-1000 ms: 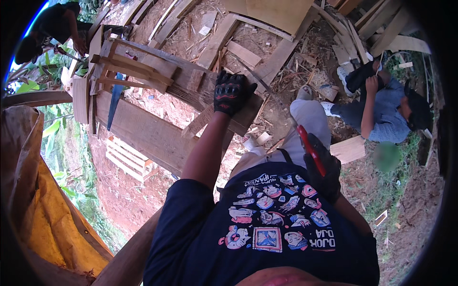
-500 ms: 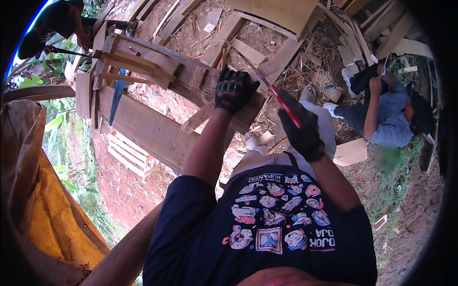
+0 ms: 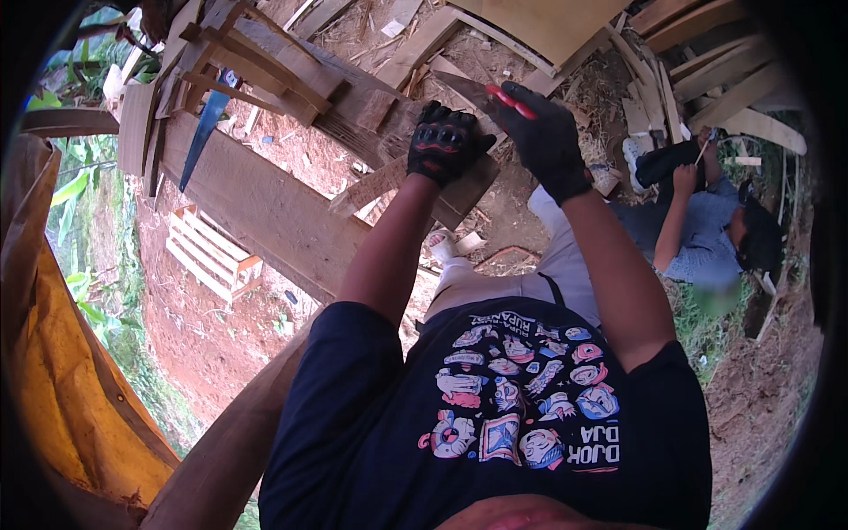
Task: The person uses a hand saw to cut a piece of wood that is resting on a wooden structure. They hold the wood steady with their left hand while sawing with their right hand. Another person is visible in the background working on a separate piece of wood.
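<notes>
Saw: moved forward, red handle grasped by right hand.
Left hand: clenched over plank, seemingly bracing it, undersides hidden.

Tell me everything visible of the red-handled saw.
The saw has a bright red handle and a greyish, metal-looking blade that tapers toward its far end. The gloved right hand grips the handle, covering part of it. The blade points forward and to the person's left. Its teeth are too small to make out, and whether it touches the wooden board cannot be told.
</notes>
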A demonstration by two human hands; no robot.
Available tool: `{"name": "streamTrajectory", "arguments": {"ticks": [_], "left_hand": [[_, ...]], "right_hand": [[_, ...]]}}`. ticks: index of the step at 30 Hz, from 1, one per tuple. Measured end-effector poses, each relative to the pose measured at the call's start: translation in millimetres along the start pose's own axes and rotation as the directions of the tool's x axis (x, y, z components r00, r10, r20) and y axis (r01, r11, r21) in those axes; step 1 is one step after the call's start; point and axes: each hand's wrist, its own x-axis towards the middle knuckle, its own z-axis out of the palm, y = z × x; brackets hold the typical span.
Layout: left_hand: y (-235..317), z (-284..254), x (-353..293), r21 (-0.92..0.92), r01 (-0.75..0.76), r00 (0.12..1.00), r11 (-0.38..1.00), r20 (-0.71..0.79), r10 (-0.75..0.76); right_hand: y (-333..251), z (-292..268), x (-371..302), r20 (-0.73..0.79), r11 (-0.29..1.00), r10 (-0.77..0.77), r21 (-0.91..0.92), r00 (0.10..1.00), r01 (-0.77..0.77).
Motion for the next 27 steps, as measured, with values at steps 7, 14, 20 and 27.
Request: {"name": "streamTrajectory", "arguments": {"ticks": [7, 14, 20, 27], "left_hand": [[-8, -3, -15, 0.020, -0.051, 0.998, 0.998, -0.038, 0.052], [-4, 11, -3, -0.080, -0.017, 0.996, 0.997, -0.093, 0.009], [-4, 7, -6, 0.063, -0.073, 0.992, 0.995, -0.095, 0.079], [-58, 30, -4, 0.071, -0.383, 0.915, 0.921, -0.106, 0.389]], "right_hand": [[-30, -23, -36, 0.073, 0.989, 0.106, 0.095, 0.992, -0.112], [-25, -10, -27, 0.033, 0.984, 0.149, 0.095, 0.988, -0.152], [-24, 10, -45, -0.119, 0.970, 0.177, 0.188, 0.977, -0.153], [-59, 24, -68, 0.023, 0.756, 0.572, 0.375, 0.820, -0.537]]}}
